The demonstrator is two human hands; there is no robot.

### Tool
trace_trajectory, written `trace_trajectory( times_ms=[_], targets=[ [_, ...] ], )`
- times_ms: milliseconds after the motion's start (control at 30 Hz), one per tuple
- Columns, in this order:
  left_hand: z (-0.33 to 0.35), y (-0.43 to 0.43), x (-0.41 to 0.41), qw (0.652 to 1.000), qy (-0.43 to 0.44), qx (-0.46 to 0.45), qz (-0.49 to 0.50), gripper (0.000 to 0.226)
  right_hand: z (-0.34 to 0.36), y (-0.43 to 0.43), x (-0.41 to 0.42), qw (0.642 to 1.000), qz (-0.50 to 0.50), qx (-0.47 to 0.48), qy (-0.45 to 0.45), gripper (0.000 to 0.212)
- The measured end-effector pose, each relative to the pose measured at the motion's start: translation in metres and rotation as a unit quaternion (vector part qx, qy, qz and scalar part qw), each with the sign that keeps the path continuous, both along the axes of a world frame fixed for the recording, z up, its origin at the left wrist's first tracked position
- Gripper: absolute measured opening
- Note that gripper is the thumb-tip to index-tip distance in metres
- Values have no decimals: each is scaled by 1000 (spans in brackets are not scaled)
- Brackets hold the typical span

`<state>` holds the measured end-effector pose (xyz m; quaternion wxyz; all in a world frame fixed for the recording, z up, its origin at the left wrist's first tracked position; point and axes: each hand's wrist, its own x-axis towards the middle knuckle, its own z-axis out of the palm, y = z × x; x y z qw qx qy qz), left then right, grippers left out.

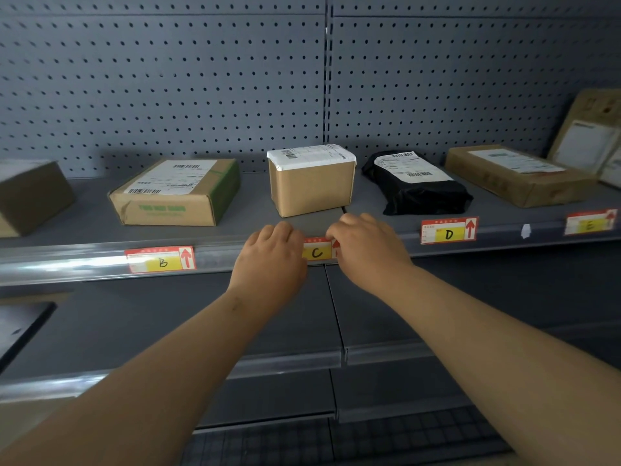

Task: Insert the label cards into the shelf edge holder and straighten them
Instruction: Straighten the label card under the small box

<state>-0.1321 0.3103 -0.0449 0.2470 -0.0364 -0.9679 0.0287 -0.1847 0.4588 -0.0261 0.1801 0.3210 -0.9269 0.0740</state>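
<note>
A grey pegboard wall [168, 79] backs the whole unit. Below it runs the upper shelf [84, 213], with 2 lower shelves stepping out toward the camera. Along the upper shelf's front lip is the clear shelf edge holder [67, 260].

6 parcels sit on the upper shelf. From the left these are a plain brown box [30, 193] cut off by the frame, a green-printed carton [174, 193], a taped box [311, 186] with a white label on top, a black bag parcel [416, 186], a flat brown carton [514, 176], and a parcel [591, 129] leaning on the back wall at far right.

Both forearms reach in to the middle of the holder, just in front of the taped box. The left hand [272, 253] curls its fingers over the left end of the C card [317, 250], and the right hand [366, 250] curls over its right end (fingertips hidden, so the exact pinch is unclear). The card sits in the holder between them, roughly level.

The B card [160, 259], D card [449, 230] and E card [589, 223] are seated in the holder, well apart. A small white scrap [526, 230] sits on the holder between D and E.
</note>
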Motion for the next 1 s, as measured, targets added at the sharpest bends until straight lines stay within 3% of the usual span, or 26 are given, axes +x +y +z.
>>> trace_trajectory(
  times_ms=[1000],
  targets=[
    [6,-4,3,1000,-6,8,-13,30,0,-6,8,1000,-10,-16,-17,26]
  ],
)
